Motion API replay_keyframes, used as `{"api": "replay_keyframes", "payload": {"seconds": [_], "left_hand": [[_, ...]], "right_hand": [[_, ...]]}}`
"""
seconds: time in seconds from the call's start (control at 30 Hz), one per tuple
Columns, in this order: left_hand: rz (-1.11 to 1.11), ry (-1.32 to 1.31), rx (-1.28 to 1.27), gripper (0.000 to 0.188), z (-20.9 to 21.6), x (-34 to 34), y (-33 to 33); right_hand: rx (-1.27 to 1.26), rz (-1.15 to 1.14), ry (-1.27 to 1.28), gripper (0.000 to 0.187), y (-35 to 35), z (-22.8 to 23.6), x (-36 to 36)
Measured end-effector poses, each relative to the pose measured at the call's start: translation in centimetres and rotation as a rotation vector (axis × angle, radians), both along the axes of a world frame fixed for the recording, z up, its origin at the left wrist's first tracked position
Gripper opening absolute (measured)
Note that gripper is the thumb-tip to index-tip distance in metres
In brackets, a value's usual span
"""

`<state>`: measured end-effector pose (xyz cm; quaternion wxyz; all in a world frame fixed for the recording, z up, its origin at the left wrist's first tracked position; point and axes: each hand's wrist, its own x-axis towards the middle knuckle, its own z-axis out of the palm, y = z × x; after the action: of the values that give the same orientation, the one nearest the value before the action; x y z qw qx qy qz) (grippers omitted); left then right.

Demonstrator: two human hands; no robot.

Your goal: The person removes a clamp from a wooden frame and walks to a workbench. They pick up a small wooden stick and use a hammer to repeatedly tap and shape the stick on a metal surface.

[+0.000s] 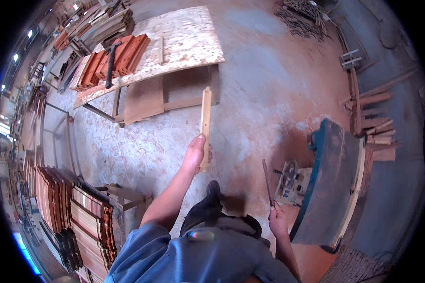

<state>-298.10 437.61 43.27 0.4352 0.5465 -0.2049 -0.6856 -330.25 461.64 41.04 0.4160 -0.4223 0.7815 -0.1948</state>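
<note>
My left hand (197,152) is closed around the lower part of a pale wooden strip (206,113), held out upright in front of me. A notch shows at its top end and a small dark mark on its face. Down at my right side, my right hand (277,219) grips one end of a thin dark bar (267,181), perhaps a file; its kind is not clear. The bar points forward beside a machine with a dark flat top (333,184), a green edge and a handwheel (289,174).
Ahead stands a paint-spattered table (189,40) bearing reddish shaped wood pieces (132,54), a black hammer-like tool (110,68) and a small strip (160,51). Stacked wooden panels (87,221) are at lower left. Wood offcuts (380,134) lie beyond the machine at right.
</note>
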Motion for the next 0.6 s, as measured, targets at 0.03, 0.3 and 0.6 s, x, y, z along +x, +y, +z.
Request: {"api": "replay_keyframes", "payload": {"seconds": [0.03, 0.3, 0.6], "left_hand": [[0.027, -0.040, -0.008, 0.033, -0.2, 2.0, -1.4], [0.214, -0.364, -0.145, 0.030, -4.5, 10.7, -13.0], [0.327, -0.955, -0.024, 0.030, -4.6, 19.2, -27.1]], "right_hand": [[0.034, 0.018, 0.003, 0.043, -2.1, 0.6, 1.2], [-0.092, 0.114, 0.094, 0.043, -14.1, -1.8, 3.8], [-0.122, 0.274, 0.175, 0.042, -33.4, -3.0, 5.2]]}}
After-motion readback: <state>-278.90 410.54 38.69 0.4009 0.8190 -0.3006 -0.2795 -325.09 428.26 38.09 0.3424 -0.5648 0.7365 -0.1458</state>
